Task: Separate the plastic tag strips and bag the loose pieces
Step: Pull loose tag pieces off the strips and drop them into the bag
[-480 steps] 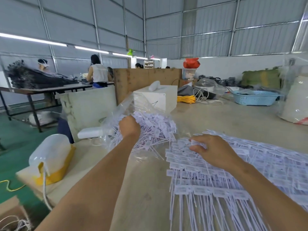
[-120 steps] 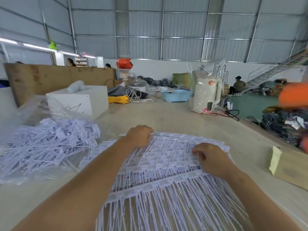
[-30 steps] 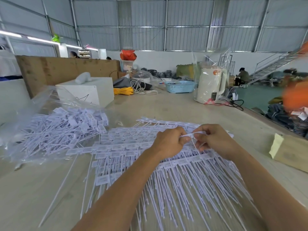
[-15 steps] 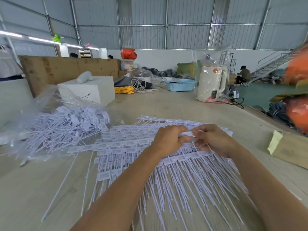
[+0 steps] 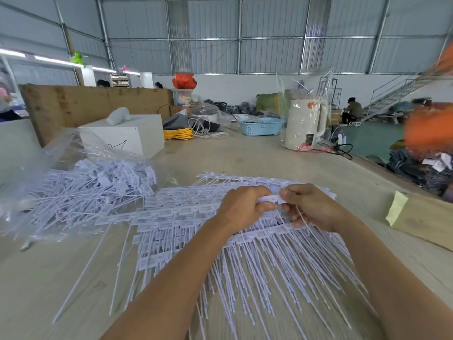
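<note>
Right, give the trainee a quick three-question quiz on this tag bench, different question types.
1. True or false: the clear bag of loose tags lies left of the joined strips.
2. What do the left hand and right hand hold between them? A) yellow cord B) a tag strip C) the blue basket
3. Fill in: the white kettle is wrapped in clear ____.

Key: 1 true; 2 B; 3 plastic.

the tag strip disappears inside both fists. print on the tags is too small to read. an orange blur smears the right edge.
</note>
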